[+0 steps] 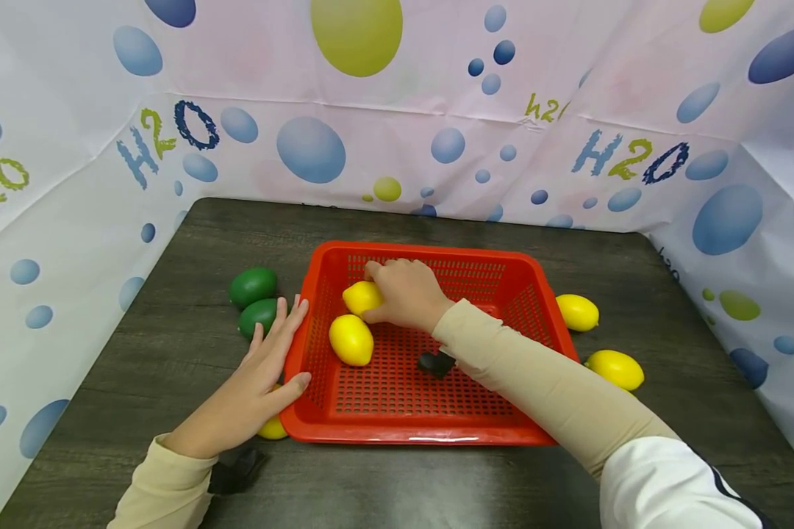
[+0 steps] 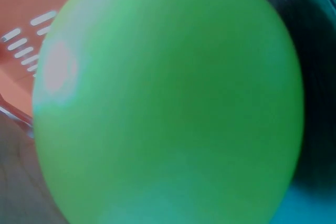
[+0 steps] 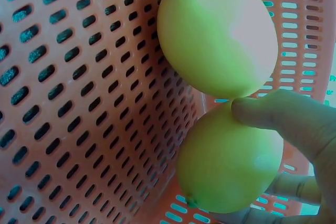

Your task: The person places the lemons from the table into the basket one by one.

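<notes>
A red perforated plastic basket [image 1: 420,432] stands on the dark table. Inside it, my right hand [image 1: 406,294] grips a yellow lemon [image 1: 360,297] near the left wall. The right wrist view shows the thumb [image 3: 262,113] on this lemon [image 3: 228,166] and fingers round its far side. A second lemon [image 1: 351,340] lies in the basket, close beside the held one. My left hand [image 1: 258,389] rests against the basket's left rim, fingers extended. Partly hidden under that hand is another lemon [image 1: 273,427], which fills most of the left wrist view.
Two dark green oval fruits [image 1: 254,287] lie left of the basket, the nearer one partly behind the left fingers. Right of the basket are two more lemons [image 1: 577,313], one nearer the front. A patterned sheet [image 1: 397,110] rises behind the table and along its sides.
</notes>
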`<move>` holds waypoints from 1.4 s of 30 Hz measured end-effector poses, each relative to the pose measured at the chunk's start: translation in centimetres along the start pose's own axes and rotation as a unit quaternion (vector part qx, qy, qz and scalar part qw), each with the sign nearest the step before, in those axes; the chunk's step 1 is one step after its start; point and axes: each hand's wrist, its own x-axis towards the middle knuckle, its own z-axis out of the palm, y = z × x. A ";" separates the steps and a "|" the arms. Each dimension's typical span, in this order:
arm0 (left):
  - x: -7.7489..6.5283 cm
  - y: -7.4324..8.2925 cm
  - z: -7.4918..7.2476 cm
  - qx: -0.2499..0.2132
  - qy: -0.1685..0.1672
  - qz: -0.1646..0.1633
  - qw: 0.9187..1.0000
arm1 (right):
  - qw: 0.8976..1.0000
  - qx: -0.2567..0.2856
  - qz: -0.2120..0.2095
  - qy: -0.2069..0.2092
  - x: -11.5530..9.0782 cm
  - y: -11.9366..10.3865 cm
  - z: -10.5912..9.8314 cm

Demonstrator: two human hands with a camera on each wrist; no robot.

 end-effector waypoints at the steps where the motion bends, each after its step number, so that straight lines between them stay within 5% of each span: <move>1: 0.0 0.0 0.0 0.001 0.000 0.000 1.000 | 1.000 0.000 0.000 0.000 0.0 0.0 0.0; 42: 0.1 0.2 -0.2 -0.002 -0.003 -0.003 1.000 | 0.999 -0.017 0.001 -0.028 0.9 -1.1 0.7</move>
